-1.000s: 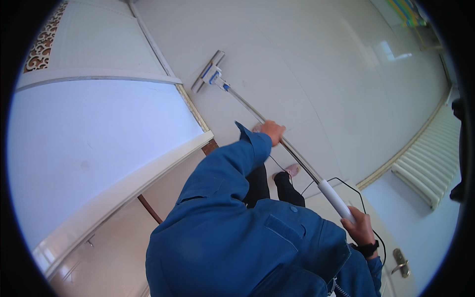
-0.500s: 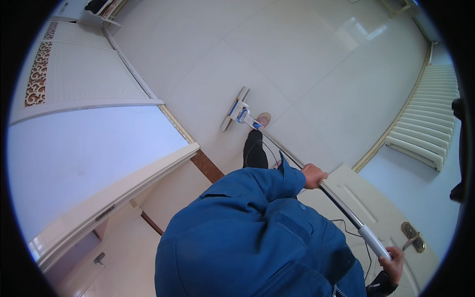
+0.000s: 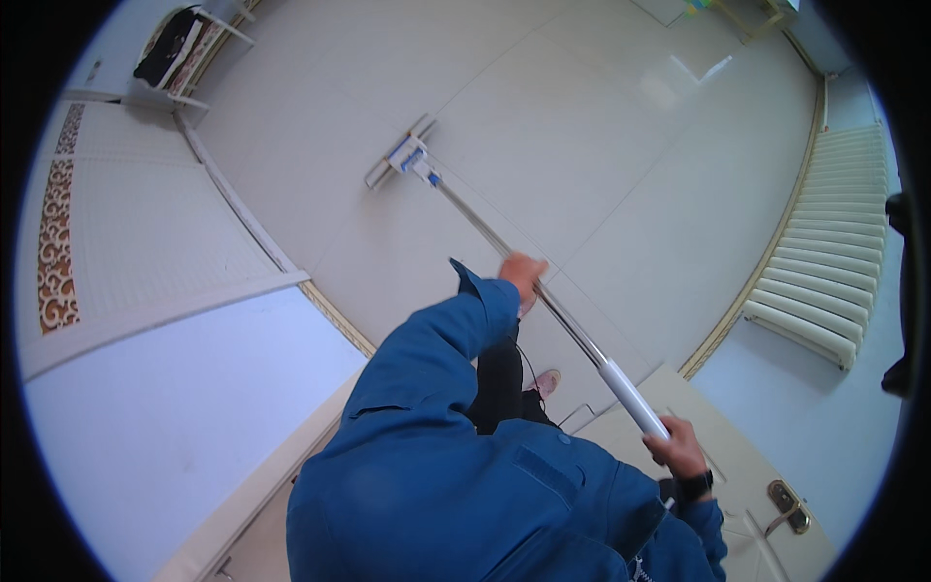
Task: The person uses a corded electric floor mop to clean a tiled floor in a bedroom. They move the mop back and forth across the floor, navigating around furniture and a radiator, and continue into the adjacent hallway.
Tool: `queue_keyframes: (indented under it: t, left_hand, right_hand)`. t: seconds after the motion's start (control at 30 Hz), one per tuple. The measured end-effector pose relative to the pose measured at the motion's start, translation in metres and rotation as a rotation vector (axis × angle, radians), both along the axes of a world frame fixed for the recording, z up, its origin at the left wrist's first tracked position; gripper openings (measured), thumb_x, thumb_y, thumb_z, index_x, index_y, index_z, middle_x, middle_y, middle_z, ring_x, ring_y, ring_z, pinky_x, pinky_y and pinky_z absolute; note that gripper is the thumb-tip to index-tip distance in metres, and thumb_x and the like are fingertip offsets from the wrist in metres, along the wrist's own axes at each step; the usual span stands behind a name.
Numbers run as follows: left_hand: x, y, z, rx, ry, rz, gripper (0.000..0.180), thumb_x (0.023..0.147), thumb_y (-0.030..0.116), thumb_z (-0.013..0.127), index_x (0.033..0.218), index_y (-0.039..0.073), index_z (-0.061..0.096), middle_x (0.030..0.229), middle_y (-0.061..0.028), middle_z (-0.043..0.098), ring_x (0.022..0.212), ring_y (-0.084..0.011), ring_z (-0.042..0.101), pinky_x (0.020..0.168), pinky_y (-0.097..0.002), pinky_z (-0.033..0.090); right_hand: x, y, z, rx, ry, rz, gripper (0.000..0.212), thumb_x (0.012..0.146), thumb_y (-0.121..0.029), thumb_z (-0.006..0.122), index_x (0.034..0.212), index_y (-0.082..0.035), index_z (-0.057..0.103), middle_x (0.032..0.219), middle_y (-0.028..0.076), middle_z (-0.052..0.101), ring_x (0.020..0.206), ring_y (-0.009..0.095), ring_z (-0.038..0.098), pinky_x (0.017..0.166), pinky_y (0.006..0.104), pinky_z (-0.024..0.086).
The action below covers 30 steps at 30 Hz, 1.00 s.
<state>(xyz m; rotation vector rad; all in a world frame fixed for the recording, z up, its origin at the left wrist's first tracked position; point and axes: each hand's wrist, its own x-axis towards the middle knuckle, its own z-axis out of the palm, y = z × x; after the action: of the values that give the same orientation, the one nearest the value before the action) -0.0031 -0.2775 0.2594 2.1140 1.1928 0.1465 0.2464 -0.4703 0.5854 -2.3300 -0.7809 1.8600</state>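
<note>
A mop (image 3: 492, 239) with a metal pole runs slantwise from lower right to upper left in front of me. Its white and blue head (image 3: 405, 153) rests on the pale tiled floor. My left hand (image 3: 524, 274) is closed around the middle of the metal pole, a little blurred. Around the lower end of the white handle grip (image 3: 632, 396), my right hand (image 3: 678, 448) is closed; a dark band circles that wrist.
A white radiator (image 3: 815, 242) lines the right wall. The door (image 3: 747, 485) with a brass-coloured handle stands at lower right. White panels (image 3: 145, 204) with scrollwork run along the left, near a white rack (image 3: 189, 53). Pale floor tiles (image 3: 572, 116) stretch ahead; my shoe (image 3: 548, 382) is below.
The mop head has moved forward and left, away from me. Both hands have gone forward and left with the pole, and my body has moved past the doorway's edge.
</note>
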Motion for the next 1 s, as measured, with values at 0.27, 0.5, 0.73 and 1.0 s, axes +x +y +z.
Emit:
queue_keyframes:
  t: [0.27,0.5,0.73,1.0]
  left_hand:
    - [-0.044,0.079,0.037,0.475,-0.044,0.249,0.037,0.073,0.001,0.056,0.108,0.008,0.057,0.109,-0.0103,0.057,0.111,-0.0324,0.049,0.096,-0.0403,0.038]
    - [0.062,0.015,0.045,0.149,0.053,-0.179,0.019,0.075,0.010,0.056,0.093,0.011,0.064,0.091,-0.0160,0.060,0.094,-0.0335,0.056,0.079,-0.0428,0.048]
    - [0.153,-0.200,0.106,-0.153,0.163,-0.746,0.009,0.068,0.013,0.065,0.076,0.010,0.068,0.081,-0.0129,0.067,0.081,-0.0332,0.065,0.070,-0.0436,0.053]
    - [0.196,-0.279,0.160,-0.255,-0.149,-1.181,0.019,0.067,0.028,0.073,0.074,0.011,0.067,0.072,-0.0130,0.064,0.073,-0.0355,0.063,0.064,-0.0440,0.050]
  right_hand:
    - [-0.105,0.084,-0.049,0.196,0.141,-0.112,0.025,0.079,-0.020,0.062,0.085,0.004,0.060,0.061,0.002,0.052,0.048,0.010,0.049,0.043,0.0256,0.039]
    - [-0.027,-0.028,-0.004,0.045,0.061,-0.123,0.026,0.077,-0.018,0.065,0.090,0.004,0.057,0.061,0.002,0.052,0.048,0.010,0.051,0.043,0.0245,0.042]
    - [0.035,-0.229,0.102,-0.122,-0.130,-0.116,0.023,0.071,-0.015,0.069,0.083,0.004,0.063,0.060,0.006,0.058,0.048,0.012,0.054,0.046,0.0276,0.045]
    - [0.072,-0.340,0.156,-0.283,-0.271,-0.238,0.024,0.069,-0.016,0.069,0.084,0.003,0.067,0.066,0.007,0.063,0.058,0.014,0.059,0.056,0.0289,0.047]
